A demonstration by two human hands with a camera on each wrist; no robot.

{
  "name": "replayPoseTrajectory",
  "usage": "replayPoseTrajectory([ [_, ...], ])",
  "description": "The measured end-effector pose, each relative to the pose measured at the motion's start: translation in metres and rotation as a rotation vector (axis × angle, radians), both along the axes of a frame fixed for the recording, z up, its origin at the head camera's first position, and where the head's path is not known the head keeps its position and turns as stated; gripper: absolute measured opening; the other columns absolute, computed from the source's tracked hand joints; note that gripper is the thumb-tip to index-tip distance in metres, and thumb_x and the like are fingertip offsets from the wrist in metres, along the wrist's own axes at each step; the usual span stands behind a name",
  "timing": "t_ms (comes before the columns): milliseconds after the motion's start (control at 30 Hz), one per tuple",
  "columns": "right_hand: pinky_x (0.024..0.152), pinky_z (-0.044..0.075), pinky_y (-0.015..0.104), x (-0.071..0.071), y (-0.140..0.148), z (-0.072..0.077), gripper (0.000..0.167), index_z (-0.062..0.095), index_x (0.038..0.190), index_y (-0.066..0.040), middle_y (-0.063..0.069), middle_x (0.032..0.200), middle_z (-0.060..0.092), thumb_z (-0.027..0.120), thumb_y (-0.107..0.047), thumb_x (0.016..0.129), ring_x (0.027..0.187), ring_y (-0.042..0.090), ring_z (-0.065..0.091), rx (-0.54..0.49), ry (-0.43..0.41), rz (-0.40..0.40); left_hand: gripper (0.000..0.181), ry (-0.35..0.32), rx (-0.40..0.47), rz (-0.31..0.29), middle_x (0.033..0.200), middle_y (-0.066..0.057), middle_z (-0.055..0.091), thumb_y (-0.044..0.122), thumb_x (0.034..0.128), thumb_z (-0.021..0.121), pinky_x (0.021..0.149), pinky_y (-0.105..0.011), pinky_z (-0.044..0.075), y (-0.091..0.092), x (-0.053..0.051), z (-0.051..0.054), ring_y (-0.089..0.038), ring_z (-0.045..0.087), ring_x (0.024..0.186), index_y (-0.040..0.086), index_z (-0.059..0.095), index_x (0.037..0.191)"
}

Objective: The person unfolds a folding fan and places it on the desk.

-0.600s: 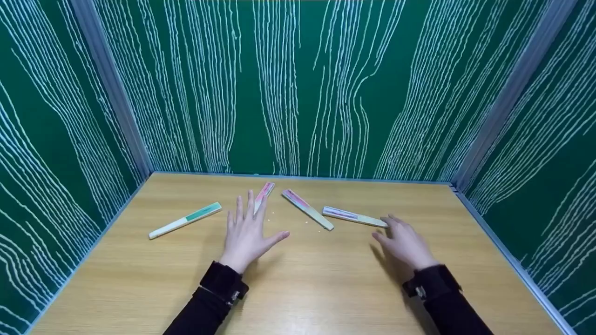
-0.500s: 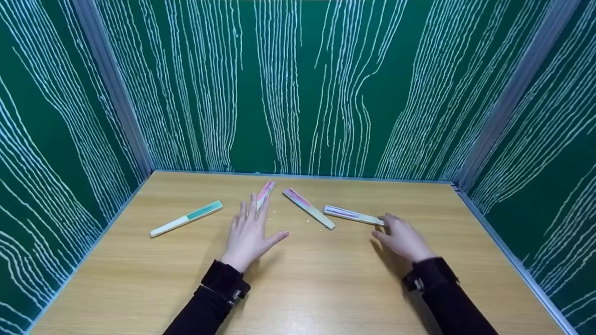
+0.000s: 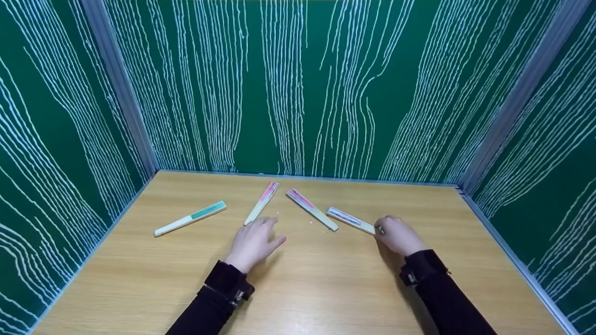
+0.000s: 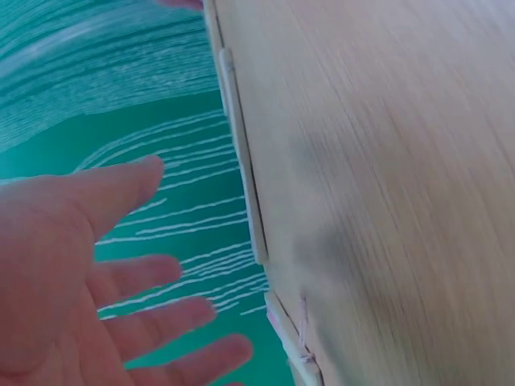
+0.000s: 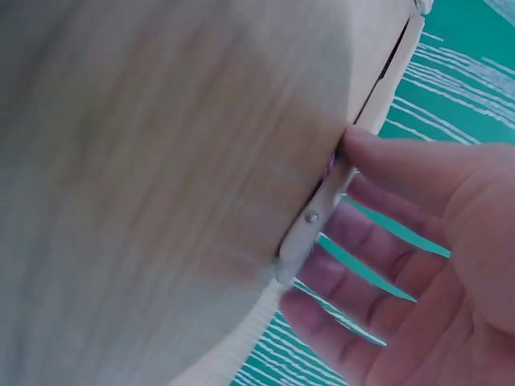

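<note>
Several closed folding fans lie on the table. At the right, my right hand (image 3: 399,235) pinches the near end of a white fan with a purple strip (image 3: 351,220). The right wrist view has the thumb on one side of that fan's riveted end (image 5: 310,229) and curled fingers on the other. My left hand (image 3: 251,244) hovers by the lower end of a pink-and-white fan (image 3: 261,203), palm down. Its fingers (image 4: 165,322) hold nothing in the left wrist view. Between the hands lies another pink-and-pale fan (image 3: 312,209), slanting down to the right.
A green-and-white fan (image 3: 191,218) lies at the far left. Small white crumbs (image 3: 311,222) dot the table (image 3: 316,284) near the middle fan. Green walls (image 3: 253,93) with white wavy lines close off the back and both sides.
My left hand has drawn back toward me, uncovering the pink-and-white fan. My right hand has closed round the end of the purple-striped fan, whose right end has swung slightly nearer me.
</note>
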State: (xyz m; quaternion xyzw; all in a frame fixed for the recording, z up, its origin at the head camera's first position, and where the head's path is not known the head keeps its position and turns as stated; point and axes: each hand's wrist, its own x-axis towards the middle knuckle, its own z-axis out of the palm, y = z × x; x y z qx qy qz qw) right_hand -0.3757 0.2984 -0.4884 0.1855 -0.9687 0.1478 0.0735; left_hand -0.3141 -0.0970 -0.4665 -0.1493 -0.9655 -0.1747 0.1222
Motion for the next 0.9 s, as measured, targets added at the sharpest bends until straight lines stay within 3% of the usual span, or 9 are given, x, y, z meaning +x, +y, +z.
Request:
replayPoseTrajectory([
  [200, 0.054, 0.041, 0.031, 0.014, -0.005, 0.010, 0.008, 0.062, 0.078, -0.010, 0.002, 0.072, 0.054, 0.070, -0.008, 0.076, 0.061, 0.017, 0.048, 0.009, -0.118, -0.038, 0.055, -0.034, 0.007, -0.036, 0.125, -0.006, 0.060, 0.055, 0.0884, 0.057, 0.092, -0.045, 0.047, 0.004, 0.002, 0.004, -0.023, 0.055, 0.115, 0.016, 0.058, 0.128],
  [300, 0.051, 0.040, 0.031, 0.023, -0.010, 0.019, 0.010, 0.061, 0.078, -0.011, 0.001, 0.070, 0.056, 0.071, -0.012, 0.075, 0.059, 0.017, 0.049, -0.056, -0.193, -0.063, 0.053, -0.053, 0.039, -0.048, 0.123, -0.004, 0.061, 0.054, 0.0884, 0.058, 0.091, -0.044, 0.048, 0.007, 0.003, 0.007, -0.022, 0.057, 0.113, 0.017, 0.059, 0.126],
  [433, 0.052, 0.050, 0.036, 0.039, -0.021, 0.036, 0.010, 0.065, 0.085, -0.007, 0.007, 0.074, 0.062, 0.070, -0.012, 0.079, 0.058, 0.026, 0.060, -0.285, -0.303, -0.052, 0.052, -0.064, 0.088, -0.099, 0.121, -0.002, 0.063, 0.054, 0.0896, 0.055, 0.091, -0.041, 0.048, 0.015, 0.006, 0.015, -0.019, 0.059, 0.110, 0.017, 0.060, 0.125],
  [600, 0.067, 0.057, 0.041, 0.056, -0.045, 0.063, 0.019, 0.066, 0.099, 0.001, 0.015, 0.083, 0.066, 0.069, -0.012, 0.086, 0.073, 0.033, 0.067, -0.631, -0.416, 0.015, 0.067, -0.140, 0.181, -0.149, 0.121, 0.002, 0.063, 0.069, 0.0868, 0.043, 0.089, -0.037, 0.048, 0.037, 0.011, 0.032, -0.017, 0.062, 0.104, 0.017, 0.062, 0.124],
  [700, 0.073, 0.056, 0.043, 0.067, -0.062, 0.081, 0.025, 0.065, 0.104, 0.003, 0.019, 0.090, 0.067, 0.069, -0.014, 0.087, 0.081, 0.036, 0.068, -0.821, -0.444, 0.111, 0.074, -0.223, 0.330, -0.159, 0.122, 0.004, 0.062, 0.076, 0.0828, 0.038, 0.087, -0.038, 0.050, 0.051, 0.013, 0.046, -0.016, 0.061, 0.104, 0.021, 0.059, 0.127],
  [767, 0.076, 0.055, 0.047, 0.076, -0.074, 0.091, 0.028, 0.064, 0.108, 0.004, 0.021, 0.095, 0.067, 0.069, -0.015, 0.087, 0.084, 0.039, 0.067, -0.938, -0.463, 0.180, 0.072, -0.241, 0.478, -0.176, 0.121, 0.005, 0.061, 0.075, 0.0840, 0.038, 0.087, -0.039, 0.050, 0.057, 0.014, 0.055, -0.016, 0.060, 0.106, 0.022, 0.054, 0.131],
  [833, 0.076, 0.054, 0.049, 0.086, -0.086, 0.098, 0.032, 0.063, 0.112, 0.003, 0.022, 0.098, 0.067, 0.069, -0.017, 0.087, 0.085, 0.040, 0.066, -1.011, -0.465, 0.250, 0.066, -0.255, 0.678, -0.212, 0.117, 0.005, 0.061, 0.069, 0.0866, 0.043, 0.086, -0.039, 0.050, 0.061, 0.017, 0.064, -0.015, 0.059, 0.105, 0.023, 0.050, 0.132],
  [900, 0.077, 0.054, 0.050, 0.096, -0.097, 0.104, 0.034, 0.062, 0.113, 0.003, 0.022, 0.099, 0.067, 0.069, -0.018, 0.087, 0.087, 0.043, 0.065, -1.045, -0.450, 0.295, 0.058, -0.255, 0.912, -0.288, 0.117, 0.003, 0.061, 0.059, 0.0910, 0.047, 0.089, -0.040, 0.050, 0.064, 0.022, 0.074, -0.017, 0.059, 0.107, 0.019, 0.046, 0.133],
])
